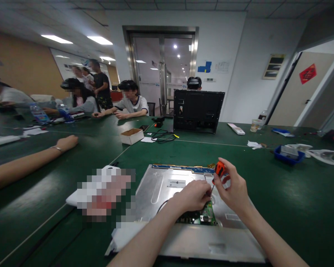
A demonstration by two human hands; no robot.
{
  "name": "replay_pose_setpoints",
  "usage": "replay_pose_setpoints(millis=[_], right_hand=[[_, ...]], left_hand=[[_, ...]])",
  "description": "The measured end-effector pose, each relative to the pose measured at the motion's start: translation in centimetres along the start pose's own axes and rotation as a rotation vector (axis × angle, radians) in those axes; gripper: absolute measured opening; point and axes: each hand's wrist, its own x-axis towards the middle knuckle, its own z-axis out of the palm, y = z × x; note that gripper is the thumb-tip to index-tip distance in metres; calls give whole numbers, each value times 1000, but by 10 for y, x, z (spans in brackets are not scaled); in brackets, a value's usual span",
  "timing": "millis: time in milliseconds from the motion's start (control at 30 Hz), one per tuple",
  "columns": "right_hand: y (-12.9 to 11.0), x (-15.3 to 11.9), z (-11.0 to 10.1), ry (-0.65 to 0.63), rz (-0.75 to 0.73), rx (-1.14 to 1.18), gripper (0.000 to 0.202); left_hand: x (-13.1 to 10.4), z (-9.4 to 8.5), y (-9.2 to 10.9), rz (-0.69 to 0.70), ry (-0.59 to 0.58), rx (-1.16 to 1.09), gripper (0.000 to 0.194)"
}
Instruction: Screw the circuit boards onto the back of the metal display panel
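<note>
My right hand (235, 189) grips a screwdriver (219, 168) with an orange and black handle. Its thin shaft slants down toward a green circuit board (208, 215). Beside the shaft's lower end, my left hand (193, 194) has its fingers closed over the board; whatever they pinch is hidden. The board sits on the back of a flat silver metal display panel (147, 204), lying on the green table in front of me. A narrow blue circuit strip (178, 168) runs along the panel's far edge, and a thin dark cable curves near my left wrist.
A white case, partly blurred out (105, 189), lies left of the panel. Another person's forearm (30, 163) rests farther left. Beyond are a white box (131, 136), a black cable (164, 136), an upright black monitor (199, 111) and a blue tray (288, 154). Several people sit around the table.
</note>
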Motion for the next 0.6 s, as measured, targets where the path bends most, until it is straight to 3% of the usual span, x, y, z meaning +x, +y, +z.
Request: replay_pose_setpoints(millis=[600], right_hand=[[2,-3,3,2,73,41,33]], left_hand=[[-1,-1,1,-5,2,-3,2]])
